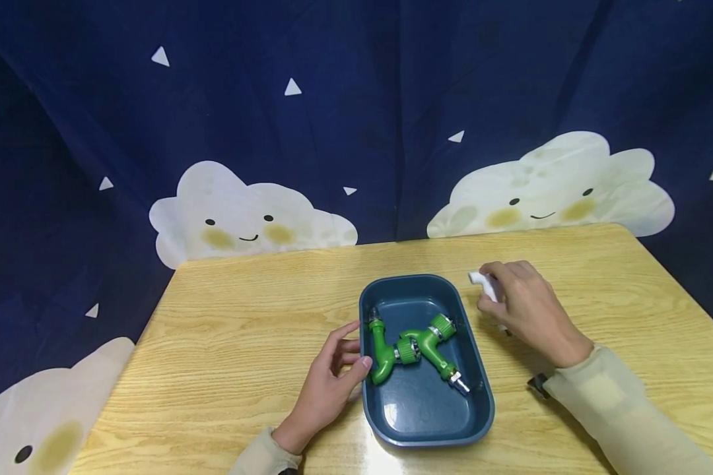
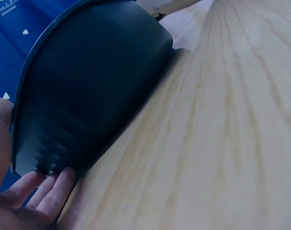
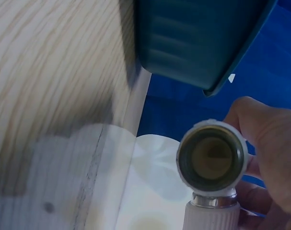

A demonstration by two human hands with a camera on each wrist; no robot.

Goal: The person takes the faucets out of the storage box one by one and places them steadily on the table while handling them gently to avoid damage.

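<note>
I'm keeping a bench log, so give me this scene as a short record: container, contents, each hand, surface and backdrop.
Container: dark blue tray
Contents: green tap at left, second green tap at right, close together
Left hand: hand touching the tray's left side
Right hand: hand holding a white tap outside the tray, to its right
Surface: wood-grain table
Backdrop: navy curtain with smiling white clouds

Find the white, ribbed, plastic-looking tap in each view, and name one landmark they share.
Head: the white tap is right of centre, held in the right hand.
Left wrist: not in it.
Right wrist: lower right, its round open end facing us.
Shared landmark: the dark blue, rounded-rectangular plastic tray.
</note>
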